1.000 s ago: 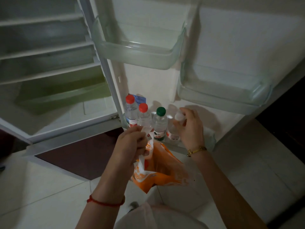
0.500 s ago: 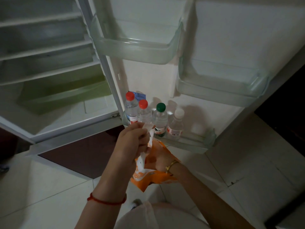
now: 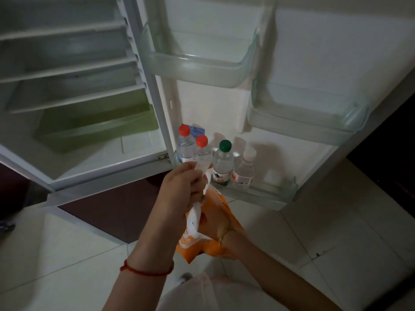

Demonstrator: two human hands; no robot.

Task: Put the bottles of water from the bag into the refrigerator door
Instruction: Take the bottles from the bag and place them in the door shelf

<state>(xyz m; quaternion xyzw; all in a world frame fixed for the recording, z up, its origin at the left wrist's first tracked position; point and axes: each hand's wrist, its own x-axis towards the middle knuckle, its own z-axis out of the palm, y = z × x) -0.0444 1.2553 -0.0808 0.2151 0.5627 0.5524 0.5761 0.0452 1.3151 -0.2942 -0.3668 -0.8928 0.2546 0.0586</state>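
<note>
My left hand (image 3: 182, 189) is shut on the white handles of an orange plastic bag (image 3: 211, 245) and holds it up in front of the open refrigerator door. My right hand (image 3: 216, 223) is sunk into the bag up to the wrist; its fingers are hidden. Several water bottles stand in the bottom door shelf (image 3: 276, 194): a red-capped bottle (image 3: 185, 142) at the far left, a second red-capped bottle (image 3: 202, 151), a green-capped bottle (image 3: 223, 162) and a white-capped bottle (image 3: 244, 169). The shelf's right end is free.
Two higher door bins (image 3: 202, 68) (image 3: 307, 122) hold nothing. The refrigerator interior (image 3: 74, 90) with shelves and a green drawer lies open at left. A pale tiled floor (image 3: 336, 232) spreads below, with a dark patch under the fridge.
My right hand let go of the white-capped bottle on the door shelf, drew back and went down into the orange bag. My left hand kept hold of the bag handles.
</note>
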